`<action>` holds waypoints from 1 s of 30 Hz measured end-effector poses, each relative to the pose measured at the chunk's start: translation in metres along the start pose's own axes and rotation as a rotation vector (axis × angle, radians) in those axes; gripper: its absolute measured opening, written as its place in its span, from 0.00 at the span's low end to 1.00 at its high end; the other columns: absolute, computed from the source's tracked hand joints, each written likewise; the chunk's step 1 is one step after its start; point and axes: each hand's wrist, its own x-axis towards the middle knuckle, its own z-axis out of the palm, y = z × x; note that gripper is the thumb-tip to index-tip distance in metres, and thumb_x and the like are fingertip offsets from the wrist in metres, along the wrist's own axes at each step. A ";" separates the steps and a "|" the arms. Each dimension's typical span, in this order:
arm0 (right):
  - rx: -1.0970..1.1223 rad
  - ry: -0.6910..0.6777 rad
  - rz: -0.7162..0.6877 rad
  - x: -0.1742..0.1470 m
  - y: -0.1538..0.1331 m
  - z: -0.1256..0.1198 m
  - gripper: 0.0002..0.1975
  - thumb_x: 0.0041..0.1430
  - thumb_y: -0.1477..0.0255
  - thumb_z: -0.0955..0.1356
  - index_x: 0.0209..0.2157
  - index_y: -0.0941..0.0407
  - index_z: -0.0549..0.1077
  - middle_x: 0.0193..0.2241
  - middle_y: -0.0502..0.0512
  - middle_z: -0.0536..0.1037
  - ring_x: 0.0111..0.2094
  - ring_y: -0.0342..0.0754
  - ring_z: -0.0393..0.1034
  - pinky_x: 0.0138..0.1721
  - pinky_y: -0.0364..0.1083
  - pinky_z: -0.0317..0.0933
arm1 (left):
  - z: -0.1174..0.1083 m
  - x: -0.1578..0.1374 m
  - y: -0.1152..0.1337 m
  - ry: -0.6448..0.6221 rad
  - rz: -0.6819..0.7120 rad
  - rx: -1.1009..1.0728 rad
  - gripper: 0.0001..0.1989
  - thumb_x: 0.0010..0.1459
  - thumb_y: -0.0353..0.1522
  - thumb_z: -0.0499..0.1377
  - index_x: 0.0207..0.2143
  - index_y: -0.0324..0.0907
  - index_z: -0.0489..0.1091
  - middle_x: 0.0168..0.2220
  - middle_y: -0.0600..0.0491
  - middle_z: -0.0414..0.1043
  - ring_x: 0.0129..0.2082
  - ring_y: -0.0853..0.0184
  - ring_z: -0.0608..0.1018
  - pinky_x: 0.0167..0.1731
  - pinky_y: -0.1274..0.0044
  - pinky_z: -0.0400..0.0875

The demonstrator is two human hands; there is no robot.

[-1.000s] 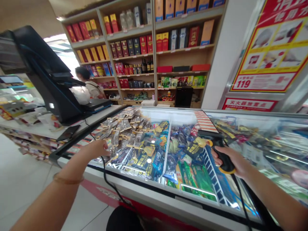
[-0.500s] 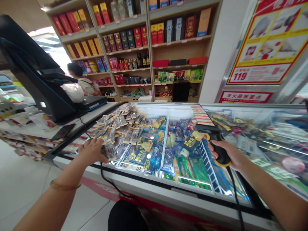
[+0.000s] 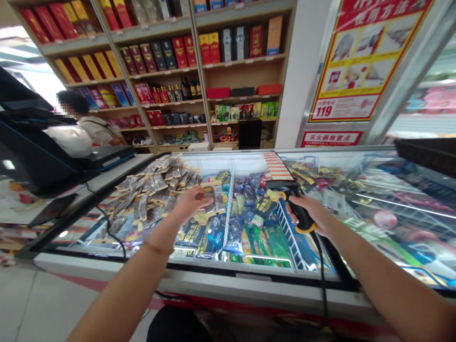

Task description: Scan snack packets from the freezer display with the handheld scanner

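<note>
My left hand point(image 3: 192, 202) is closed on a small clear snack packet point(image 3: 214, 198), held by its left side above the freezer's glass top. To the left of that hand lies a heap of similar packets point(image 3: 156, 183) with tan edges. My right hand point(image 3: 309, 213) grips a black and yellow barcode scanner point(image 3: 301, 216), its head towards the packet. The scanner's cord hangs down past the freezer's front edge. Under the glass are blue bags and green ice-cream wrappers point(image 3: 265, 244).
The chest freezer point(image 3: 199, 275) stretches across in front of me. At the left stand a black checkout machine point(image 3: 39, 142) and a phone-like dark slab point(image 3: 53, 209). A person point(image 3: 96, 123) stands behind, near shelves of boxes point(image 3: 167, 52). A black tray point(image 3: 427, 154) sits at right.
My left hand has moved right from the heap's near edge and now holds a packet up before the scanner. The whole view has shifted to the right.
</note>
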 end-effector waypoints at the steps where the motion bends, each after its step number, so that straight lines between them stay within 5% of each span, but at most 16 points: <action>1: 0.009 0.010 -0.004 -0.002 -0.003 0.000 0.19 0.50 0.58 0.78 0.33 0.55 0.72 0.23 0.52 0.77 0.19 0.43 0.67 0.19 0.42 0.62 | 0.022 0.016 0.006 -0.005 0.001 -0.070 0.21 0.41 0.44 0.72 0.33 0.42 0.73 0.31 0.54 0.75 0.27 0.66 0.76 0.28 0.75 0.73; 6: 0.042 0.065 0.008 -0.012 -0.014 0.005 0.15 0.45 0.67 0.78 0.33 0.57 0.74 0.23 0.54 0.79 0.21 0.43 0.69 0.24 0.42 0.66 | 0.119 0.075 0.029 0.050 -0.019 -0.361 0.20 0.51 0.38 0.69 0.45 0.44 0.70 0.37 0.52 0.78 0.31 0.66 0.79 0.30 0.75 0.77; 10: -0.053 0.051 -0.077 -0.015 -0.010 0.012 0.16 0.47 0.66 0.77 0.37 0.58 0.75 0.19 0.50 0.76 0.17 0.42 0.65 0.21 0.42 0.60 | 0.156 0.093 0.025 0.017 -0.039 -0.440 0.22 0.53 0.38 0.68 0.50 0.46 0.68 0.39 0.51 0.78 0.35 0.63 0.81 0.32 0.71 0.80; 19: -0.226 0.153 -0.173 -0.033 -0.016 0.022 0.20 0.53 0.55 0.76 0.35 0.57 0.74 0.25 0.54 0.80 0.17 0.41 0.65 0.20 0.43 0.59 | 0.146 0.106 -0.011 0.071 0.094 -0.421 0.15 0.48 0.35 0.67 0.40 0.41 0.76 0.38 0.49 0.81 0.44 0.59 0.81 0.47 0.69 0.77; 30: -0.492 0.184 -0.082 -0.036 -0.019 0.029 0.12 0.57 0.63 0.74 0.29 0.54 0.71 0.18 0.50 0.76 0.16 0.44 0.67 0.20 0.43 0.62 | 0.147 0.107 -0.018 0.066 0.059 -0.399 0.18 0.47 0.39 0.69 0.40 0.41 0.76 0.36 0.49 0.81 0.40 0.59 0.81 0.39 0.72 0.75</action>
